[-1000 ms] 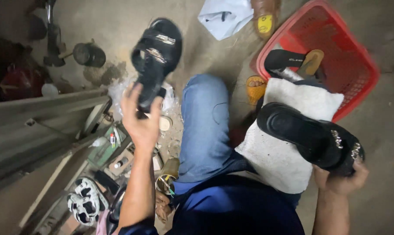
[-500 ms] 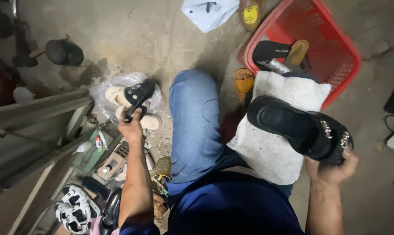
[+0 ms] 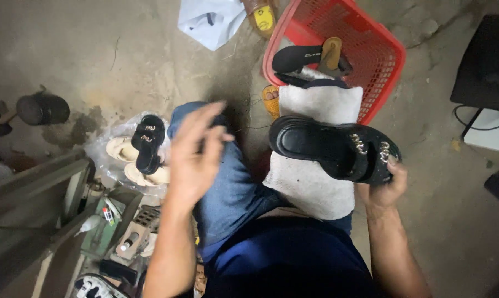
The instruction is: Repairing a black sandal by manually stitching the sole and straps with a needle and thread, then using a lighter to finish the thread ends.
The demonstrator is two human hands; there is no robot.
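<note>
My right hand point(image 3: 385, 187) grips the toe end of a black platform sandal point(image 3: 329, 146) with metal chain trim, held level over a white cloth point(image 3: 315, 182) that lies on my right knee. My left hand point(image 3: 197, 152) hovers empty with fingers spread above my left knee in blue jeans point(image 3: 233, 187). A second black sandal point(image 3: 147, 142) of the same kind lies on pale soles in a clear plastic bag point(image 3: 114, 157) on the floor to the left.
A red plastic basket point(image 3: 379, 52) at upper right holds a black sole and other shoe parts. A white bag point(image 3: 211, 19) and a yellow glue tin point(image 3: 263, 16) lie at the top. Tools and small bottles point(image 3: 111, 226) crowd the lower left beside a metal frame.
My left hand set the second black sandal down on the plastic bag, let go and drew back over my knee. My right hand kept its sandal on the cloth.
</note>
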